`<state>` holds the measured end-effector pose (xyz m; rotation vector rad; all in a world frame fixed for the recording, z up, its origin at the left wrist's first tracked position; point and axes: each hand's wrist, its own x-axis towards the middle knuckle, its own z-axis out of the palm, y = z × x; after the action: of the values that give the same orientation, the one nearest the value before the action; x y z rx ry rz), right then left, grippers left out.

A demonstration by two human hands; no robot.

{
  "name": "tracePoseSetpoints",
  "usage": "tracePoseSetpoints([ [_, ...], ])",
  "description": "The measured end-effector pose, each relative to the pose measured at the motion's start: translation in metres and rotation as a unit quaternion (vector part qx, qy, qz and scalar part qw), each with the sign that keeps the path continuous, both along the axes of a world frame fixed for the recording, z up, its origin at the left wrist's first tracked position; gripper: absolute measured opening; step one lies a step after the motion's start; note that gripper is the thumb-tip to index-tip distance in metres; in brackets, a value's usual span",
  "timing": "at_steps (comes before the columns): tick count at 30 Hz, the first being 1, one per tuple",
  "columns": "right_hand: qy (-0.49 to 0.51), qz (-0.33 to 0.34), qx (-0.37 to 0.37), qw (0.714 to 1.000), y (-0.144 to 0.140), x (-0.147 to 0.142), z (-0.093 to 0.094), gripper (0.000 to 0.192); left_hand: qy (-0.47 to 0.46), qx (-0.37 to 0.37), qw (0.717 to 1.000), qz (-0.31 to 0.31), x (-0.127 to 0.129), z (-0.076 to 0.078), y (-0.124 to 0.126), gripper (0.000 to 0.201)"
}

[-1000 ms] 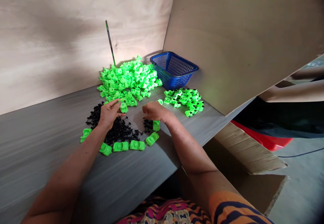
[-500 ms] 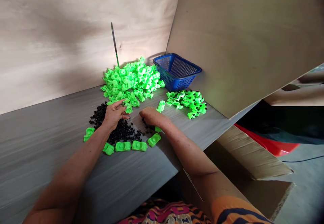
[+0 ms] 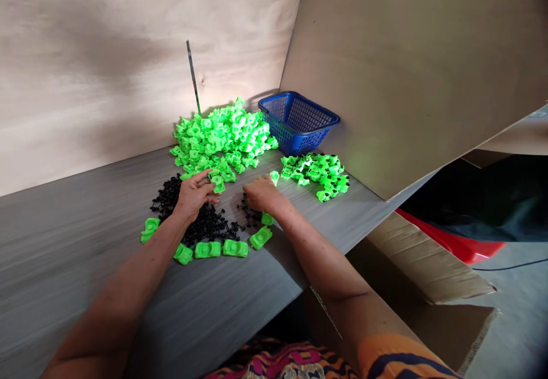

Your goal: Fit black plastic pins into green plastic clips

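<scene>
My left hand (image 3: 192,194) grips a green toy car body (image 3: 217,180) between thumb and fingers, above a heap of small black wheel axles (image 3: 201,219). My right hand (image 3: 262,194) rests palm down on the table just right of it, fingers curled over black axles, and touches a green piece (image 3: 274,177) at its fingertips. Whether it holds anything is hidden. A big pile of green car bodies (image 3: 220,136) lies behind both hands. A row of green cars (image 3: 222,246) sits along the near edge of the black heap.
A blue plastic basket (image 3: 299,119) stands at the back corner. A smaller pile of green cars with wheels (image 3: 319,171) lies right of my hands. Plywood walls enclose the grey table (image 3: 64,242). A thin metal rod (image 3: 193,76) leans on the back wall. A cardboard box (image 3: 428,287) is below right.
My right hand has moved forward from the black axles near the row toward the green piece. My left hand has stayed in place with the green car body.
</scene>
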<state>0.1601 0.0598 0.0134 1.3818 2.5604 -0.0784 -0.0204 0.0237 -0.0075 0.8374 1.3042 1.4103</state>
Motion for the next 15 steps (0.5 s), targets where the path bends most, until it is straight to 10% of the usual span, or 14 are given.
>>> tracePoseSetpoints([
  [15,0.148,0.113,-0.004,0.983,0.015,-0.021,-0.045,0.026,-0.005,0.017,1.0,-0.001,0.002,0.005,-0.002,0.062],
])
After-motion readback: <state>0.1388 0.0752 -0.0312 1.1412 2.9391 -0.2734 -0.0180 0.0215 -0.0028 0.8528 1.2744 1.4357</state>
